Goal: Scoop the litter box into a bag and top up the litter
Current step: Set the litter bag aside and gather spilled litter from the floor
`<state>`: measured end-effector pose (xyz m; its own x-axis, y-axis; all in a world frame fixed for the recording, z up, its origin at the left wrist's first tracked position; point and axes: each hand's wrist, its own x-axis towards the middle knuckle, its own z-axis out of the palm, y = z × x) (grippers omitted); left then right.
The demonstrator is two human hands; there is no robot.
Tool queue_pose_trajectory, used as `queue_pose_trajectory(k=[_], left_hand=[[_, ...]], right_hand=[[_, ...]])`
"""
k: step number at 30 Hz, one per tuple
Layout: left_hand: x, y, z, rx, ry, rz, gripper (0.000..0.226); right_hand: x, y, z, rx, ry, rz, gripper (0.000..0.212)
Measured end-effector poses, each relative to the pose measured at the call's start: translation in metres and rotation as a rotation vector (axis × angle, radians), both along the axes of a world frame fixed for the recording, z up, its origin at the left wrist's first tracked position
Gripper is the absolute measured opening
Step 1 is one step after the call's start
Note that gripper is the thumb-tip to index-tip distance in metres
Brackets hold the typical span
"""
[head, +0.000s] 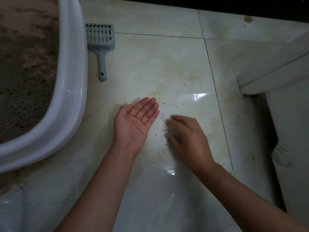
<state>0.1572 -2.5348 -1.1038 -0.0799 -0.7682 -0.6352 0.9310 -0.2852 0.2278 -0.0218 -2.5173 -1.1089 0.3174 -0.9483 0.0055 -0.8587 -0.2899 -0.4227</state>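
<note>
The white litter box [70,91] fills the left side, its brown and pinkish litter [23,67] uneven inside. A grey slotted scoop [100,46] lies flat on the floor just right of the box's rim, handle toward me. My left hand [133,121] is palm up and flat, with a few litter grains [139,117] lying on it. My right hand [185,136], blurred, is palm down just to its right, fingertips on the floor among spilled litter grains [163,114]. No bag is in view.
The floor is glossy cream tile [175,64] speckled with stray grains. A white toilet base [287,131] stands at the right. A dark strip runs along the top edge. A pale object [11,206] sits at the bottom left corner.
</note>
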Motion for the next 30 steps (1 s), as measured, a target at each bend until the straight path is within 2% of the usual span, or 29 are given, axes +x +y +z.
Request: queue_pose_trajectory(k=[3,5,17,25,27,30], left_hand=[[-0.001,0.001,0.000,-0.006,-0.004,-0.005,0.044],[0.000,0.001,0.000,-0.007,-0.001,0.000,0.044],[0.004,0.001,0.002,0.015,0.042,0.033,0.044],[0.002,0.005,0.000,0.036,-0.030,0.007,0.045],[0.002,0.005,0.000,0.034,-0.030,0.016,0.045],[0.002,0.003,-0.001,0.039,-0.043,0.022,0.047]], right_hand=[[0.007,-0.013,0.003,0.056,0.023,-0.092,0.055],[0.014,-0.019,0.005,0.096,0.029,-0.095,0.055],[0.026,-0.055,0.005,0.034,0.064,0.042,0.004],[0.028,-0.059,0.004,0.056,0.137,0.085,0.010],[0.028,-0.057,0.006,0.077,0.081,0.054,0.011],[0.035,-0.049,0.019,0.069,-0.133,-0.001,0.008]])
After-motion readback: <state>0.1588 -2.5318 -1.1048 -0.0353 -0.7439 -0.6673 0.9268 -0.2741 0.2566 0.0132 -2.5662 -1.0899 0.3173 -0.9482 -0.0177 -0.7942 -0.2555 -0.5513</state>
